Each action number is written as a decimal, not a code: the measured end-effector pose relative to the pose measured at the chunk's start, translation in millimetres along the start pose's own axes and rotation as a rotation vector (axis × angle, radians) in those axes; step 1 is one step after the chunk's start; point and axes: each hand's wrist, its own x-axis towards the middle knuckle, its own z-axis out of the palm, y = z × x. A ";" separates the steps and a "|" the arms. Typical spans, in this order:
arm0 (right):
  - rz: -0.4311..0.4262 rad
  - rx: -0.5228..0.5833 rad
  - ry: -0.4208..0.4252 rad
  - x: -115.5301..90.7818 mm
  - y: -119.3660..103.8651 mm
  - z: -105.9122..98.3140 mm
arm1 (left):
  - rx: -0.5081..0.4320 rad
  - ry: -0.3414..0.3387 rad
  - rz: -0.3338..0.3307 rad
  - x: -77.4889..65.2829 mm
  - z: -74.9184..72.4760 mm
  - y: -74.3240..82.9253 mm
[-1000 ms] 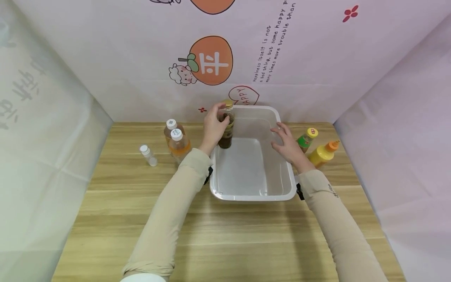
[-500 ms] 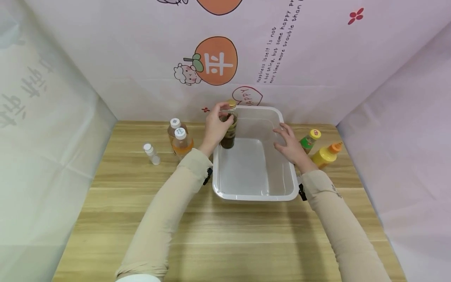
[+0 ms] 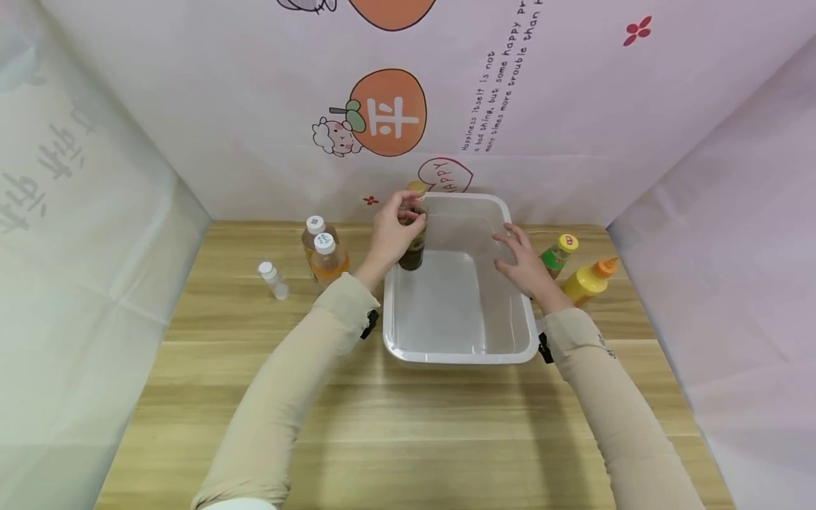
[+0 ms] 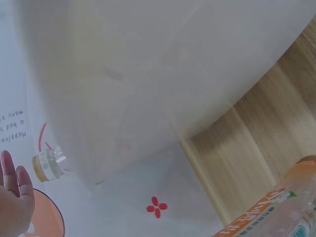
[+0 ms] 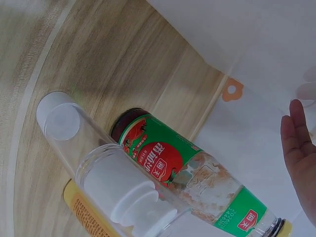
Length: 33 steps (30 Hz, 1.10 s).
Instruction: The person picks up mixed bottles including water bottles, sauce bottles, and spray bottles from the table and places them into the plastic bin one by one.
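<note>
A bottle of dark liquid (image 3: 411,258) with a yellow cap stands upright in the far left corner of the white plastic basin (image 3: 459,358). My left hand (image 3: 390,235) is beside the bottle's upper part, with its fingers loosely bent and overlapping the neck in the head view. In the left wrist view, a gap shows between the fingers and the bottle's neck (image 4: 48,165). Over the basin's right rim, my right hand (image 3: 525,268) is held with fingers spread and nothing in them. The right wrist view shows its fingers (image 5: 296,133) nearly straight.
Left of the basin stand two white-capped bottles (image 3: 329,265) and a small clear bottle (image 3: 274,280). Right of it are a green-labelled ketchup bottle (image 3: 556,255), a yellow squeeze bottle (image 3: 585,280) and a clear bottle (image 5: 123,168). Printed cloth walls (image 3: 255,163) enclose the table.
My left fingers have loosened from the bottle's neck and the hand has drawn slightly toward me. The bottle stays in its corner; my right hand keeps its place.
</note>
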 end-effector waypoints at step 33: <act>-0.020 0.023 0.027 4.9 5.5 3.7 | 0.038 -0.167 0.113 -42.3 -62.0 62.3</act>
